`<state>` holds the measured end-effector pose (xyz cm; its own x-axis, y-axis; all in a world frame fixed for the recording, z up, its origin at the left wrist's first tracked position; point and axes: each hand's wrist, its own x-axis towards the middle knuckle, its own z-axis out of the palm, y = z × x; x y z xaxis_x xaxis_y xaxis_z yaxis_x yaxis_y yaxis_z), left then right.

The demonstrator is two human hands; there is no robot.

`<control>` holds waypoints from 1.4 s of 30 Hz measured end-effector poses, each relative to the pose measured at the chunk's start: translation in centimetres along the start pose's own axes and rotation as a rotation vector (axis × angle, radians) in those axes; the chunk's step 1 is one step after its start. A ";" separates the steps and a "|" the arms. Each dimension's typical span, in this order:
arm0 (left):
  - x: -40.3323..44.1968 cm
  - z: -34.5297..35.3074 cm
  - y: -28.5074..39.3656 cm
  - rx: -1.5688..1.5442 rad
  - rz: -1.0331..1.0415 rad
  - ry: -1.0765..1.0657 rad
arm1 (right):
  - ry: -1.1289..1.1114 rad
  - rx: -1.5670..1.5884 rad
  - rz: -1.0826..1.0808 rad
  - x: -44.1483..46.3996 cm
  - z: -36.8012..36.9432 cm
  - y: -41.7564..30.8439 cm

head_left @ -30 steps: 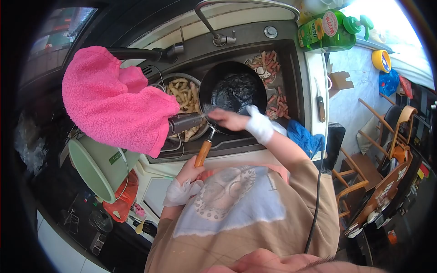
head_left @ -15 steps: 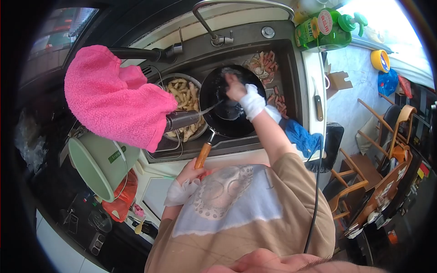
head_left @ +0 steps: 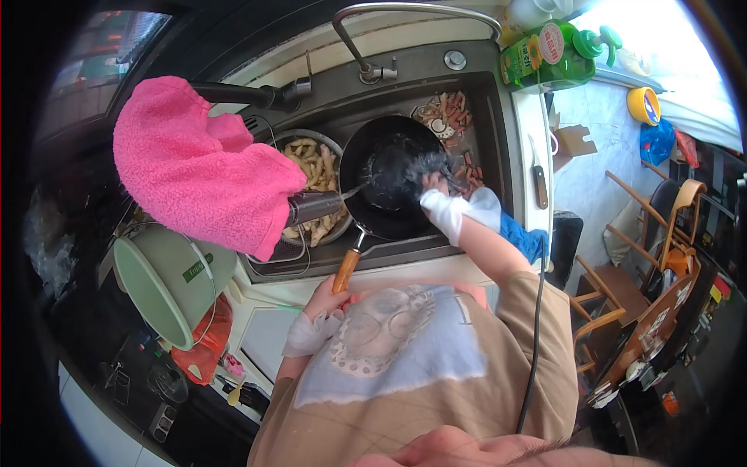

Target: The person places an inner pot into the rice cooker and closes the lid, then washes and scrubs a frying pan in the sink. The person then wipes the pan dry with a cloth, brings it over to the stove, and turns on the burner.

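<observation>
Left hand: yours, clasped around the wooden handle at the near side. Right hand: yours, at the right inner side of the wok; fingers blurred, and whether they grip anything cannot be told. A grey blur beside them may be splash or a scourer.

Stage, as judged: rinsing under way. Done: wok set in the sink, its inside wet, a thin stream of water entering from the left. Left: wok not yet emptied, dried or taken out.

Holdings, left to right:
- Green bucket, far left; small label, lettering too small to read surely.
- Pink towel, draped over a dark pipe; no writing visible.
- Pale finger-shaped pieces, in a round container left of your wok.
- Pinkish pieces, loose, to its right.
- Blue cloth or bag, near right corner; unmarked where visible.
- Green pump bottle, far right; round sticker reads 食品用, larger characters on the yellow-green label unclear to you.
- Knife, right ledge; no brand legible.
</observation>
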<state>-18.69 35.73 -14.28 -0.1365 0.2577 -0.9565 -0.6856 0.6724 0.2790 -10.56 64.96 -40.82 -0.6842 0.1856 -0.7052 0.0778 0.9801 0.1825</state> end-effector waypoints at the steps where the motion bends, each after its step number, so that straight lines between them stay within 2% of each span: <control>1: 0.0 0.0 0.2 0.048 -0.013 -0.013 | 0.020 0.142 -0.056 0.5 -2.7 1.5; 2: -0.2 0.0 0.2 0.094 -0.030 -0.022 | 0.147 0.922 0.184 1.1 -4.1 1.8; 3: -0.2 -0.1 -0.1 0.089 -0.037 -0.014 | 0.115 0.980 0.075 2.4 -5.0 2.1; 5: -0.1 0.0 -0.4 0.119 -0.019 0.000 | 0.313 0.866 -0.131 3.6 -6.9 0.5; 7: -0.2 0.5 0.2 0.106 0.014 0.005 | 0.499 0.987 -0.360 3.6 -8.3 -1.1; 9: -0.3 0.6 0.0 0.088 0.036 0.012 | 0.383 1.105 -0.533 1.9 -10.4 -2.9; 12: 0.8 -0.2 -2.0 0.134 0.056 0.011 | 0.266 1.061 -0.651 -1.4 -10.3 -2.8; 14: 1.7 -0.6 -3.2 0.417 0.256 0.079 | -0.061 1.034 -0.913 -3.2 -8.9 -1.7; 17: 1.6 -0.5 -3.1 0.315 0.157 0.040 | 0.015 1.049 -0.821 -3.6 -8.7 -2.7; 19: 1.1 -0.2 -2.0 0.318 0.105 0.034 | 0.265 1.135 -0.691 -2.1 -10.3 -4.3; 20: 0.9 -0.2 -1.8 0.321 0.050 0.029 | 0.261 1.126 -0.672 -1.5 -10.9 -3.8; 21: 1.5 -0.4 -3.0 0.318 0.050 0.034 | 0.257 1.117 -0.657 -1.2 -11.3 -3.6; 22: 2.5 -0.7 -4.8 0.355 0.212 0.062 | 0.256 1.119 -0.662 -1.6 -11.4 -3.5; 23: 2.9 -1.0 -5.8 0.394 0.376 0.087 | -0.012 1.065 -0.708 -2.0 -10.9 -2.9; 24: 2.4 -0.9 -4.9 0.397 0.381 0.084 | -0.275 0.997 -0.740 -2.0 -9.5 -2.3; 25: 1.9 -0.7 -4.0 0.377 0.245 0.070 | -0.167 0.960 -0.872 -2.4 -8.0 -1.6; 26: 1.6 -0.3 -3.0 0.354 0.111 0.059 | -0.115 1.003 -0.858 -2.7 -7.7 -1.5; 29: 1.2 -0.2 -2.1 0.351 0.071 0.039 | 0.055 1.084 -0.704 -1.5 -8.3 -3.3; 31: 1.3 -0.2 -2.7 0.374 0.120 0.063 | 0.280 1.164 -0.658 0.7 -10.1 -4.3; 33: 1.6 -0.2 -3.3 0.394 0.170 0.085 | 0.477 1.294 -0.505 2.6 -11.1 -5.8; 35: 1.8 -0.3 -3.8 0.371 0.180 0.091 | 0.471 1.366 -0.322 5.3 -10.7 -5.8; 37: 1.7 -0.4 -3.8 0.402 0.163 0.100 | 0.491 1.449 0.077 9.4 -8.3 -4.7; 39: 1.2 -0.7 -4.0 0.438 0.138 0.109 | 0.365 1.626 0.216 8.8 -7.6 -0.5; 40: 1.2 -0.7 -4.0 0.475 0.146 0.118 | 0.364 1.626 0.219 7.8 -8.5 -0.4; 42: 1.8 -0.3 -3.2 0.502 0.175 0.126 | 0.327 1.903 0.259 6.2 -10.4 0.1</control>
<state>-17.01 33.84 -16.94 -0.3232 0.3309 -0.8866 -0.2241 0.8835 0.4115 -22.38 65.53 -38.05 -0.5987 0.5164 -0.6123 0.5861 -0.2386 -0.7743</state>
